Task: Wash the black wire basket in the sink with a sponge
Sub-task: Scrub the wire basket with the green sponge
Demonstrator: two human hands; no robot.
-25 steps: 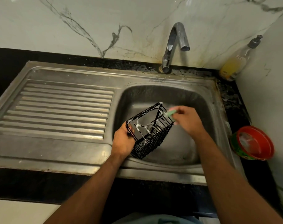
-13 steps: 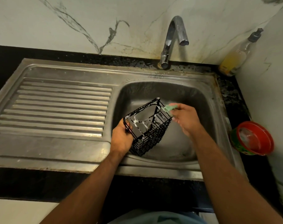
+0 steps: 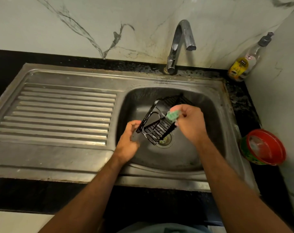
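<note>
Over the drain of the steel sink [image 3: 215, 118], I hold the black wire basket [image 3: 158, 121] tilted in mid-air, its open mouth turned up and toward me so the inner wires can be reached. Streaks of white suds cling to its bars. My left hand [image 3: 128, 142] grips the basket's lower left corner, fingers curled round the rim wire, which steadies it against the rubbing. My right hand [image 3: 188, 123] pinches the green sponge [image 3: 172, 114] between thumb and fingertips and presses it on the upper right edge of the basket. Holding the work above the basin lets the foam drip straight into the drain, I judge. The tap [image 3: 179, 46] behind shows no water running. A soap bottle [image 3: 243, 64] stands in the far right corner of the black table [image 3: 240, 98], and a red tub [image 3: 264, 147] sits near the sink's right rim. Compared with half a second ago, the basket has swung round in my hands: its mouth now faces more openly upward, the drain is uncovered beneath it, and the sponge sits lower against the rim.
</note>
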